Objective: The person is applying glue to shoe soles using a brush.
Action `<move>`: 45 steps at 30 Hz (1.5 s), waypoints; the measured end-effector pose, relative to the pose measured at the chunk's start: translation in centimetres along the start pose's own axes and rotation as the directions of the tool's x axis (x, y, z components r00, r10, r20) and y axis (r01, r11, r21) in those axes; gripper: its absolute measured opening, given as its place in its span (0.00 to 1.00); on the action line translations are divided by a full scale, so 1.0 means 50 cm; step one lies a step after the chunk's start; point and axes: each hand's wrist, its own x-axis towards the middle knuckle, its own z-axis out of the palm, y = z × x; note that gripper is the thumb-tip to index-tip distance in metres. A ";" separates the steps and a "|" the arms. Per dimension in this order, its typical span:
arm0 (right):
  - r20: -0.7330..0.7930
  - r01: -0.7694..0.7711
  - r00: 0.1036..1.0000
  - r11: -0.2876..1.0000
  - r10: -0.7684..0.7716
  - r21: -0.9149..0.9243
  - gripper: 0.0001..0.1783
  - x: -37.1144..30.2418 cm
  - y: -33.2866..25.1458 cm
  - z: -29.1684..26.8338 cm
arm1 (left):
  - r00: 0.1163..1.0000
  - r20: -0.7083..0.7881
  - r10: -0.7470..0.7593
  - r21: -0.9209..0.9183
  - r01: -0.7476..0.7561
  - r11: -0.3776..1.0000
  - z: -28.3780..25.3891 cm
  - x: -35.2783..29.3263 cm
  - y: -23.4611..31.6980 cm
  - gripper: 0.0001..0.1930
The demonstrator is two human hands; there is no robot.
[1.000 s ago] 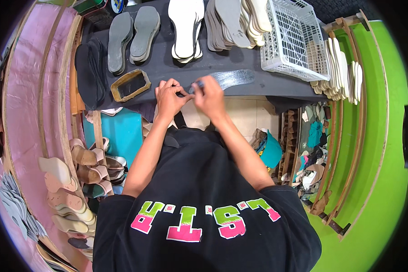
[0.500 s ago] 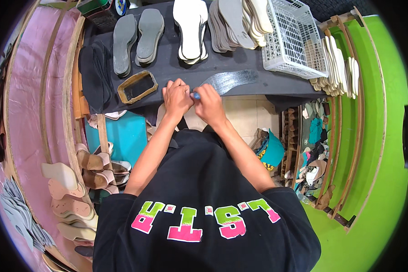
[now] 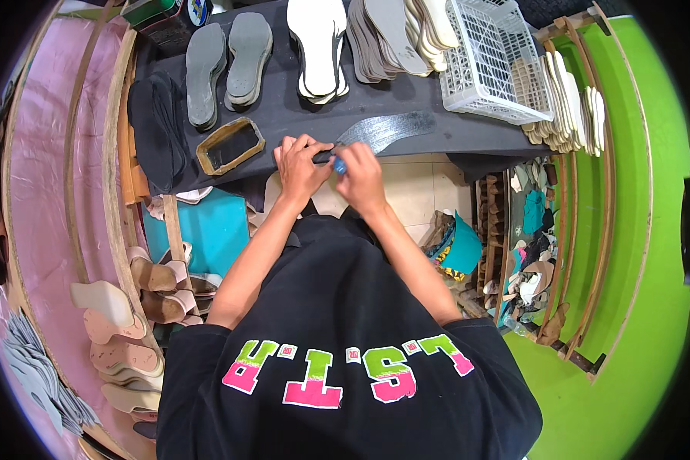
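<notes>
At the near edge of the dark-covered table, my left hand (image 3: 303, 165) is bent, its thumb and fingers closed at a small dark piece whose shape I cannot make out. Close on its right, my right hand (image 3: 359, 178) is wrapped around a blue-ended tool (image 3: 340, 164); the rest of that tool is hidden or blurred. Just beyond my right fingers lies a shiny dark grey curved strip (image 3: 391, 130), its left end reaching toward my hands. Left of my hands rests an open wooden-rimmed tray (image 3: 257, 146) with a dark inside.
Grey shoe soles (image 3: 206, 77), white soles (image 3: 317, 46) and stacked grey insoles (image 3: 387, 38) line the table's far side. A white plastic basket (image 3: 483, 103) stands at right beside upright pale soles (image 3: 567, 100). Black pieces (image 3: 157, 130) lie at far left. Wooden racks flank both sides.
My right hand has shifted slightly right and nearer, showing more of the tool's blue end. A gap has come between my hands, with the dark piece visible at my left thumb.
</notes>
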 end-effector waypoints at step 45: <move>-0.380 -0.295 0.901 0.939 0.211 -0.178 0.07 0.058 0.237 -0.158 | 0.999 0.040 -0.022 -0.002 0.022 1.000 -0.008 0.007 0.008 0.17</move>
